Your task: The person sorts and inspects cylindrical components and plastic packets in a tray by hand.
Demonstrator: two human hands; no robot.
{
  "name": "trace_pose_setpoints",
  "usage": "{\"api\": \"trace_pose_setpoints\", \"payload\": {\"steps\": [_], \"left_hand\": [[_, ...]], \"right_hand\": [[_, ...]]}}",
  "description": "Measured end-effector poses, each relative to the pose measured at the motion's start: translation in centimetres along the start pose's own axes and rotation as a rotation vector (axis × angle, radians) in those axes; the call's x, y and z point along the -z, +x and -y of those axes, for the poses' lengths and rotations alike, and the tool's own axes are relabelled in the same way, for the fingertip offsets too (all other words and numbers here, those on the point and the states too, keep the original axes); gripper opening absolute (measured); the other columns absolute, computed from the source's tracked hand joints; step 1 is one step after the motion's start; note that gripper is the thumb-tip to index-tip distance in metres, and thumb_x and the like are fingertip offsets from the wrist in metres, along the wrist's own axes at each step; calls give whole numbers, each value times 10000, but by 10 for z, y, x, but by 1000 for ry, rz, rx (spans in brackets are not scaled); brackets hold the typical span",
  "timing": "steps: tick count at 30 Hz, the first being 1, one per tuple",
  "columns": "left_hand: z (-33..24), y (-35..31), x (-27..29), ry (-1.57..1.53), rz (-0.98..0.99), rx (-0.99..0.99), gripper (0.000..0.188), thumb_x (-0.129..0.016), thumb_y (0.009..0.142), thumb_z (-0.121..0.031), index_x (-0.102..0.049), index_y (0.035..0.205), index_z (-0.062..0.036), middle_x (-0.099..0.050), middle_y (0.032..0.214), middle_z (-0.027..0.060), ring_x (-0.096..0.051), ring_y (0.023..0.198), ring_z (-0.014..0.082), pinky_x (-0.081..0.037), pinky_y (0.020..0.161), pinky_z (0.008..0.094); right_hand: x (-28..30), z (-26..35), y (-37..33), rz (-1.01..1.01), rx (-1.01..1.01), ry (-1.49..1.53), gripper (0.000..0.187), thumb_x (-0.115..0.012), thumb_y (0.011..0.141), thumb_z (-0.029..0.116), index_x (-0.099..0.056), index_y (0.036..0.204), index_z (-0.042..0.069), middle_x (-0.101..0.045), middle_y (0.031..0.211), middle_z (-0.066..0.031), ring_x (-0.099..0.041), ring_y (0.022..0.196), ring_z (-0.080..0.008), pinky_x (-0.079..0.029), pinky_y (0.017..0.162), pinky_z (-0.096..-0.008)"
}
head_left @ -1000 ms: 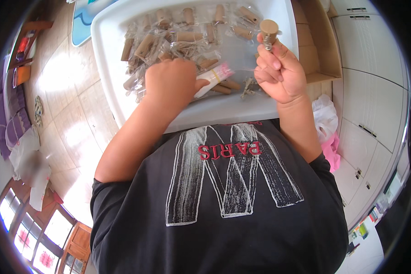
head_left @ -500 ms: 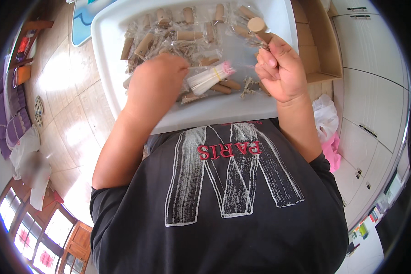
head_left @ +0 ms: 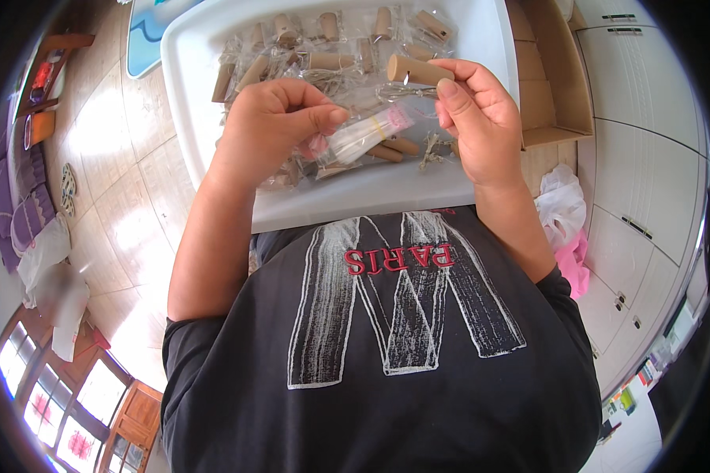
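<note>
My right hand (head_left: 485, 118) pinches a brown cardboard-like cylinder (head_left: 418, 71) with a small dark hole in its side, held sideways above a white tub (head_left: 347, 206). A looped bunch of thin pale string (head_left: 402, 92) hangs just under the cylinder. My left hand (head_left: 284, 122) is closed in a pinch, thumb against fingers, over the tub's left half. What it grips, perhaps clear film, is not plain. Between my hands lies a bundle of white strips (head_left: 363, 135) with pink ends and a yellow band. Clear bags with similar cylinders (head_left: 331, 61) fill the tub's far side.
Loose cylinders (head_left: 386, 152) and a tuft of string (head_left: 431, 150) lie in the tub's near part. An open cardboard box (head_left: 556, 94) stands right of the tub, before white cabinets (head_left: 647, 87). White plastic bags (head_left: 562, 203) and pink cloth (head_left: 573, 264) are below it.
The cylinder in my right hand has turned from end-on to sideways and come lower and left. My left hand has turned, bringing its pinched thumb and fingers into view.
</note>
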State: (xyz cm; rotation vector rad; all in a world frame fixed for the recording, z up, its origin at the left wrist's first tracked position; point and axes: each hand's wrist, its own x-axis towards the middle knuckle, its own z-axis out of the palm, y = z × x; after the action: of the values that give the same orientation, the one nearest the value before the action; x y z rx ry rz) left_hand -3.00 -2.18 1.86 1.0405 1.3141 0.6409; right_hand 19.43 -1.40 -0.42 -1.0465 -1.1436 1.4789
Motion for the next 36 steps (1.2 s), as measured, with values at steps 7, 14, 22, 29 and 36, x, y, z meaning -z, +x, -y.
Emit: {"api": "trace_pose_setpoints", "payload": {"steps": [7, 14, 22, 29, 36], "left_hand": [[-2, -2, -3, 23, -64, -121, 123, -683, 765, -80, -617, 754, 23, -574, 598, 12, -510, 524, 49, -417, 479, 184], [-3, -3, -6, 277, -108, -220, 88, -661, 776, -44, -617, 802, 26, -601, 680, 22, -530, 599, 52, -424, 544, 180], [-7, 2, -9, 203, 117, -40, 182, -664, 798, -140, -630, 874, 22, -604, 736, 10, -525, 666, 55, -427, 612, 193], [-1, 9, -8, 116, 258, 25, 236, -620, 835, -202, -630, 899, 25, -607, 756, 8, -515, 680, 60, -417, 630, 201], [-3, 16, -16, -18, 297, 75, 293, -584, 857, -189, -595, 1048, 33, -618, 853, 22, -553, 762, 61, -442, 697, 195]], "right_hand": [[-1, 1, -1, 45, -108, -41, 204, -578, 862, 123, -562, 1013, -13, -516, 700, 23, -439, 592, -39, -352, 529, -168], [1, 1, 0, 118, -193, -18, 188, -599, 847, 127, -582, 985, 0, -544, 719, 21, -446, 593, -35, -367, 532, -166], [4, -3, 0, 194, -223, -61, 182, -608, 836, 116, -588, 978, 4, -545, 706, 28, -441, 582, -21, -359, 506, -167], [5, 4, 1, 247, -293, -56, 175, -603, 830, 115, -593, 968, 8, -532, 683, 36, -433, 567, -19, -341, 495, -167], [5, -1, 3, 319, -388, -88, 208, -570, 852, 150, -590, 1010, 16, -480, 647, 59, -383, 554, -21, -305, 498, -165]]}}
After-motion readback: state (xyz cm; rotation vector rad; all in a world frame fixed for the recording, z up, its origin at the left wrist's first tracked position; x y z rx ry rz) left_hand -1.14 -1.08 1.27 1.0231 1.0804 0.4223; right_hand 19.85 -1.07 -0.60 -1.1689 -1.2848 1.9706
